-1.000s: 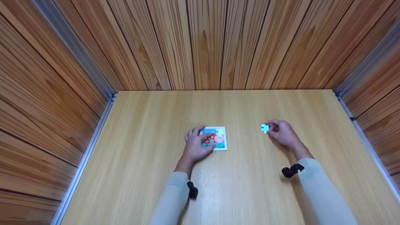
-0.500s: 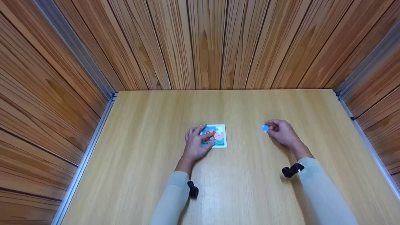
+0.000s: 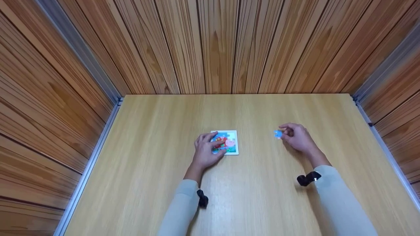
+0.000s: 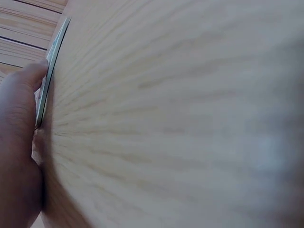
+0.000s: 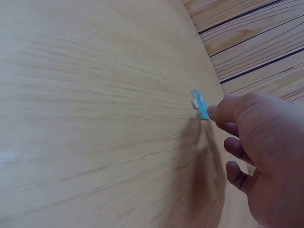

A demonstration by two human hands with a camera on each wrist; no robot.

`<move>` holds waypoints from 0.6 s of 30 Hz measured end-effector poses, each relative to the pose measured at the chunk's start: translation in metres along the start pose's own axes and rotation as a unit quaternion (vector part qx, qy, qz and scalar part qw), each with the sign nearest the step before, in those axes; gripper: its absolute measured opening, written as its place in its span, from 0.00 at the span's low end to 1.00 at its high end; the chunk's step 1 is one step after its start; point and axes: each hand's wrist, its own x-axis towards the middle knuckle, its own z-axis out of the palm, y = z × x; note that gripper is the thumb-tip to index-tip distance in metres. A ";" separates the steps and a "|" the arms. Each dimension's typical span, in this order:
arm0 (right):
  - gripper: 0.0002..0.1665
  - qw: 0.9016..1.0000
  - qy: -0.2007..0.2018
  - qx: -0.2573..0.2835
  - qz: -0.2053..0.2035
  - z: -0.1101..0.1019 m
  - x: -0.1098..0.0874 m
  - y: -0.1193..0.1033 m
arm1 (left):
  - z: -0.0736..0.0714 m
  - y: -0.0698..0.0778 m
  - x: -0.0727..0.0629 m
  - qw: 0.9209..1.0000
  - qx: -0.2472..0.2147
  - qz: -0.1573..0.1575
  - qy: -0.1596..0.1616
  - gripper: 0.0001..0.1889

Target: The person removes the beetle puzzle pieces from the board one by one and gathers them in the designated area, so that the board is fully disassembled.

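Note:
In the head view a jigsaw puzzle (image 3: pixel 230 143) in a square white frame lies on the table, left of the middle. It shows a pink cartoon figure in red on a blue and green ground. My left hand (image 3: pixel 206 152) holds it from the left, the thumb at its near side and a finger at its far edge, covering its left part. To the right, my right hand (image 3: pixel 297 137) pinches a small blue puzzle piece (image 3: pixel 278 134) between thumb and fingertips. The right wrist view has the piece (image 5: pixel 200 104) at the thumb tip, close over the tabletop, its other fingers curled.
The light wood table (image 3: pixel 252 186) ends at a plank wall (image 3: pixel 216 49) at the back. Metal rails (image 3: pixel 88 164) and more planks bound both sides. A black wrist camera (image 3: pixel 202 199) sits on the left sleeve, another (image 3: pixel 308 179) on the right.
The puzzle has shifted slightly away from me under the left hand. In the right hand the piece looks darker blue than one second ago; that hand has barely moved.

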 end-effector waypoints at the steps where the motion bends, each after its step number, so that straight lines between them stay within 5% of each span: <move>1: 0.24 1.000 -0.002 0.000 0.002 0.000 0.000 -0.002 | 0.000 0.000 0.000 1.000 0.001 -0.001 -0.001 0.24; 11: 0.21 0.998 0.008 -0.022 -0.061 0.009 0.003 -0.018 | 0.001 -0.001 0.001 1.000 0.006 0.002 -0.007 0.28; 18: 0.20 0.997 -0.005 -0.033 -0.063 0.021 0.007 -0.030 | 0.001 -0.002 0.001 1.000 0.005 0.009 -0.006 0.27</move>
